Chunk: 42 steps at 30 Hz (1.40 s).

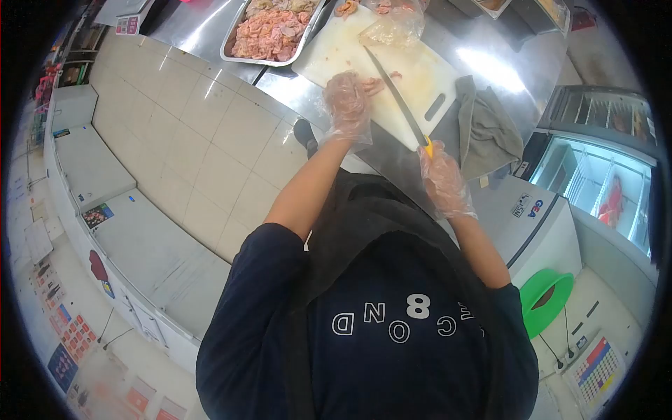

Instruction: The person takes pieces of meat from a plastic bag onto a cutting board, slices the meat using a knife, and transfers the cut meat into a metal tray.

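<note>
My left hand [346,105], in a clear plastic glove, rests closed at the near left edge of the white cutting board [427,73]. A small pinkish piece of meat [372,86] sticks out from its fingers. My right hand [442,180], also gloved, is wrapped round the yellow handle of a long knife [400,98]. The blade lies slantwise over the board, pointing away from me, to the right of the meat and apart from it. A clear plastic bag [397,26] lies at the board's far side, with small meat scraps nearby.
A metal tray [225,50] heaped with cut meat [269,33] stands left of the board on the steel table [196,28]. Right of the board lies a grey cloth [486,129]. White chest freezers [157,238] line the left; an upright cooler [595,182] stands at right.
</note>
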Each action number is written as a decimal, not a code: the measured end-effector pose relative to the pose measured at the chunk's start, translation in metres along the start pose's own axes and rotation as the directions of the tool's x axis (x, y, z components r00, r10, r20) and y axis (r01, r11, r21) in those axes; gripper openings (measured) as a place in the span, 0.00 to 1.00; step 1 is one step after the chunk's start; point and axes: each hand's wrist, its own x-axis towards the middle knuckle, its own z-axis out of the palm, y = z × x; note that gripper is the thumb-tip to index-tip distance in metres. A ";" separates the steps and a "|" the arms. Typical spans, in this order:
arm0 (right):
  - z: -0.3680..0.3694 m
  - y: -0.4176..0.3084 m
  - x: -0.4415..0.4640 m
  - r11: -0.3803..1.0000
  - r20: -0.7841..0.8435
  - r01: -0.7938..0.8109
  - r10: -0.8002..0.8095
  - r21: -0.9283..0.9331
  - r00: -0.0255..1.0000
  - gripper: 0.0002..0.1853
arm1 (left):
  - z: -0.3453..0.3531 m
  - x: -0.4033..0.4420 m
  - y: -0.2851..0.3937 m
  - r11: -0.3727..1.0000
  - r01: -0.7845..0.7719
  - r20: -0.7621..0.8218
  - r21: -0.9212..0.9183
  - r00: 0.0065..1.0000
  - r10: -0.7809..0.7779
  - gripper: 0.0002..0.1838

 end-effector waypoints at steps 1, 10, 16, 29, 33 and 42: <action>-0.003 -0.005 0.000 1.000 0.002 0.004 -0.004 -0.002 1.000 0.20 | -0.006 0.003 0.011 1.000 0.014 -0.027 0.016 1.000 -0.013 0.10; -0.013 -0.032 0.013 0.990 0.242 -0.132 0.140 -0.047 0.960 0.22 | -0.009 0.017 0.045 0.874 -0.051 0.064 0.483 0.998 0.023 0.10; 0.016 -0.054 0.079 0.998 0.207 -0.044 0.035 0.039 0.978 0.20 | -0.013 0.020 0.041 0.899 -0.077 0.152 0.432 0.988 0.011 0.09; 0.033 0.012 0.018 0.996 0.062 0.089 -0.090 0.028 0.994 0.18 | -0.027 0.012 0.035 0.867 -0.185 0.152 0.464 0.980 0.128 0.14; -0.007 0.008 -0.007 0.990 0.150 -0.144 0.143 -0.006 0.978 0.19 | -0.037 0.011 0.052 0.867 -0.125 0.174 0.482 0.984 0.045 0.13; 0.020 0.029 0.010 0.966 -0.084 -0.116 0.138 0.229 0.987 0.19 | -0.036 0.061 0.094 0.746 0.652 0.549 -0.135 0.676 -0.491 0.20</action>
